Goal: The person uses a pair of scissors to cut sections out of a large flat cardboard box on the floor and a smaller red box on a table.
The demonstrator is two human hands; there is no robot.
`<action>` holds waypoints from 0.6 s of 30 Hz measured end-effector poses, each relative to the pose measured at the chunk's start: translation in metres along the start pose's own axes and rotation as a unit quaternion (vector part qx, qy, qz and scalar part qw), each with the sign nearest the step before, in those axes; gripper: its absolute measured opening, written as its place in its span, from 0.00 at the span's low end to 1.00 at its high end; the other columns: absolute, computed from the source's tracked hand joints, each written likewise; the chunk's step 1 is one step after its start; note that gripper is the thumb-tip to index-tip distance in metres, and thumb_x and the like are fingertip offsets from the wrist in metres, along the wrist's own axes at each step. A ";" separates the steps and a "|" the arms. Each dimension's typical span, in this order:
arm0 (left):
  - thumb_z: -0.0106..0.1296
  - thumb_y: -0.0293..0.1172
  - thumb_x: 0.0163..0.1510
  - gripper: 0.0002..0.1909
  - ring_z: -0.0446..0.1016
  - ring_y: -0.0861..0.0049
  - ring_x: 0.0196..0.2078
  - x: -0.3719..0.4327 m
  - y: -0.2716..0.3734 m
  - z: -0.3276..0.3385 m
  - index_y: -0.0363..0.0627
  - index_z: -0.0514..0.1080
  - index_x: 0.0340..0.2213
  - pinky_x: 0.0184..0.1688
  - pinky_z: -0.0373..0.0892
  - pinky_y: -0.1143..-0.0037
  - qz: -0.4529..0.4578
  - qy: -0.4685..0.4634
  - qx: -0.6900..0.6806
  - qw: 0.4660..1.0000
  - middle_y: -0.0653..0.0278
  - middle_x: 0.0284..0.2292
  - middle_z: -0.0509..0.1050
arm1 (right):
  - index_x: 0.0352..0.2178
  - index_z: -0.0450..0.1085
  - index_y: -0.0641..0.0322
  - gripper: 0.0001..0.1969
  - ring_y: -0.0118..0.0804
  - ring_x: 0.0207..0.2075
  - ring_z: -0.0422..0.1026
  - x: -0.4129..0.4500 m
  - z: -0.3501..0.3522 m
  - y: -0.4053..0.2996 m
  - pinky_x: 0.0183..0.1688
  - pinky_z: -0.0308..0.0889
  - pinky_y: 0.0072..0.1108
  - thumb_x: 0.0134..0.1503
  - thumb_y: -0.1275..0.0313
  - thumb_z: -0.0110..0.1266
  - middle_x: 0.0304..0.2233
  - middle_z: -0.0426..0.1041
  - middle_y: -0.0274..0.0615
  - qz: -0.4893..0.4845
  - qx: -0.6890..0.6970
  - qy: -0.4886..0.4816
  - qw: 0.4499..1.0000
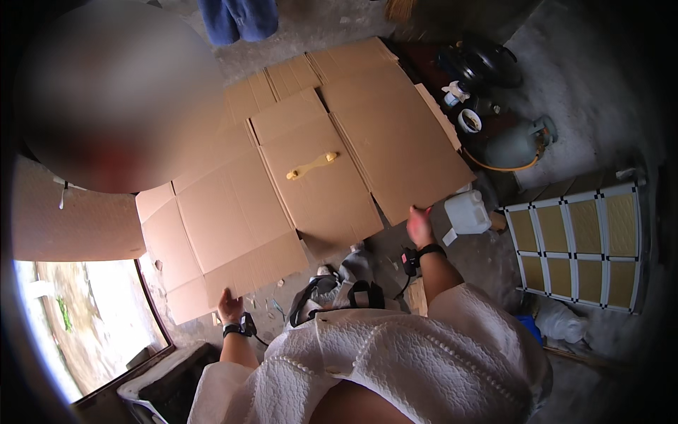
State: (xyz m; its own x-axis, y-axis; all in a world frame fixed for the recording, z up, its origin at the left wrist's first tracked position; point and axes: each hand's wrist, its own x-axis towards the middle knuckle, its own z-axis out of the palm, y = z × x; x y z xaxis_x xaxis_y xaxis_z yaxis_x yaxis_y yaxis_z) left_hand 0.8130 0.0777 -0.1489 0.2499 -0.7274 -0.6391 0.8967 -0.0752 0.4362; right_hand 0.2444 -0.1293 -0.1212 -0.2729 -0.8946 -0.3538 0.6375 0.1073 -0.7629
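A large unfolded cardboard box (228,206) spreads out before me, creased into panels with flaps along its edges. My left hand (230,307) grips the flap at its near left edge, thumb on top. At the near right corner my right hand (419,225) is on the cardboard edge, its fingers partly hidden and blurred, with something red beside them. A tan strip with a knob-like lump at each end (312,166) lies on the middle panel. Both wrists wear dark bands with small devices.
On the right are a white plastic jug (468,212), a gas cylinder (511,146) with an orange hose, a white cup (470,121) and a panelled rack (577,246). A doorway (100,318) opens at the lower left. Blue cloth (238,21) is at the top.
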 end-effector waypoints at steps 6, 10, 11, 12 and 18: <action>0.50 0.35 0.39 0.10 0.66 0.76 0.34 -0.003 -0.027 0.011 0.47 0.67 0.26 0.36 0.59 0.74 -0.041 0.123 -0.104 0.986 0.68 0.27 0.70 | 0.19 0.60 0.59 0.05 0.20 0.20 0.62 -0.004 -0.053 -0.042 0.25 0.58 0.07 0.45 0.71 0.48 0.18 0.63 0.30 0.215 -0.156 0.055 0.962; 0.51 0.35 0.38 0.09 0.66 0.76 0.33 -0.004 -0.064 0.027 0.48 0.68 0.25 0.37 0.59 0.74 -0.011 0.101 -0.070 0.992 0.68 0.27 0.70 | 0.23 0.60 0.62 0.07 0.24 0.19 0.65 -0.015 -0.069 -0.142 0.21 0.60 0.12 0.44 0.72 0.49 0.18 0.66 0.36 0.238 -0.464 0.058 0.851; 0.53 0.34 0.37 0.11 0.65 0.75 0.34 -0.003 -0.076 0.035 0.48 0.67 0.26 0.37 0.58 0.72 0.020 0.165 -0.083 0.983 0.68 0.29 0.69 | 0.23 0.59 0.62 0.07 0.24 0.18 0.65 -0.011 -0.058 -0.166 0.20 0.60 0.13 0.43 0.73 0.49 0.18 0.65 0.37 0.181 -0.498 -0.006 0.848; 0.53 0.33 0.37 0.11 0.65 0.75 0.35 -0.004 -0.087 0.040 0.48 0.66 0.26 0.37 0.58 0.70 0.020 0.176 -0.103 0.979 0.68 0.29 0.69 | 0.22 0.58 0.62 0.07 0.23 0.17 0.64 -0.005 -0.045 -0.187 0.19 0.60 0.13 0.43 0.74 0.49 0.18 0.65 0.38 0.124 -0.527 -0.074 0.838; 0.54 0.35 0.35 0.18 0.62 0.74 0.38 0.003 -0.131 0.070 0.48 0.63 0.31 0.37 0.59 0.67 -0.042 0.268 -0.085 0.959 0.68 0.32 0.66 | 0.21 0.56 0.58 0.08 0.22 0.18 0.64 0.138 0.096 -0.255 0.18 0.57 0.11 0.45 0.72 0.48 0.16 0.64 0.33 0.054 -0.464 -0.242 0.850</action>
State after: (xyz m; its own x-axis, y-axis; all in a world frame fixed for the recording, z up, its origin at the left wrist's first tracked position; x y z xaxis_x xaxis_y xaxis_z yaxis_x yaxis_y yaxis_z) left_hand 0.6706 0.0374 -0.1634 0.2851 -0.2662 -0.9208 0.9571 0.0276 0.2884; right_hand 0.1129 -0.3215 0.0766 0.2235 -0.9075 -0.3556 -0.2649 0.2945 -0.9182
